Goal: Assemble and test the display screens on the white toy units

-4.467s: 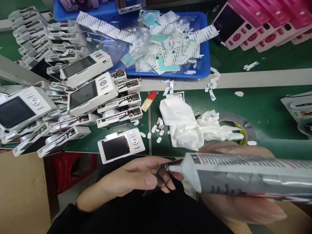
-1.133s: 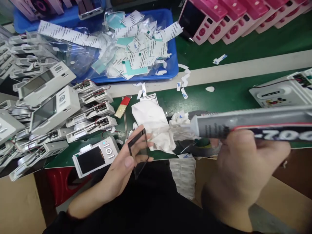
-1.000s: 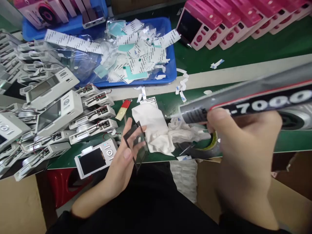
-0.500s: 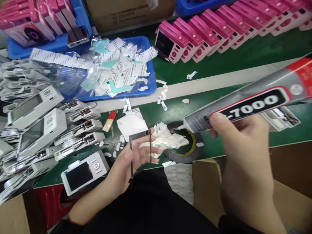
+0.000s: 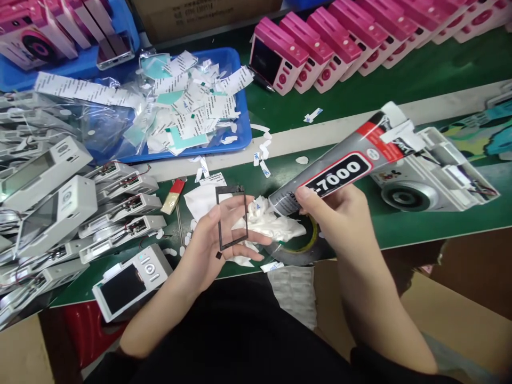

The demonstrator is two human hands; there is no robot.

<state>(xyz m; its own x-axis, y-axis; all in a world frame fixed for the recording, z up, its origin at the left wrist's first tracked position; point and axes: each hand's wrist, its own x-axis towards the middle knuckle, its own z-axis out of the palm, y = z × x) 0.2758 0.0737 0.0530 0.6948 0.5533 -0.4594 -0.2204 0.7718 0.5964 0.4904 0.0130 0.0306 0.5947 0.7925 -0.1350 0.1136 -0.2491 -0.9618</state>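
Note:
My left hand [image 5: 202, 245] holds a thin clear screen cover [image 5: 232, 217] with a black border, its thumb at one edge and the other fingers spread behind. A small black square sticks out near the cover's lower corner. My right hand [image 5: 344, 218] grips a grey and red glue tube [image 5: 332, 173] marked "7000", thumb on top. The tube slants down to the left, its tip end apart from the cover, to the right of it. Below the tip lies crumpled white tissue [image 5: 276, 226], partly over a roll of black tape [image 5: 316, 248].
A blue tray [image 5: 246, 128] holds peeled backing papers. Grey-white camera housings [image 5: 56, 213] pile up at left; one with a screen [image 5: 128, 282] lies by the front edge. Pink cameras [image 5: 280, 56] line the back. An opened camera body [image 5: 424, 184] lies at right.
My right hand has brought the glue tube left and lower, its tip nearer the screen cover. The cover has turned more face-on. The opened camera at right is now largely uncovered.

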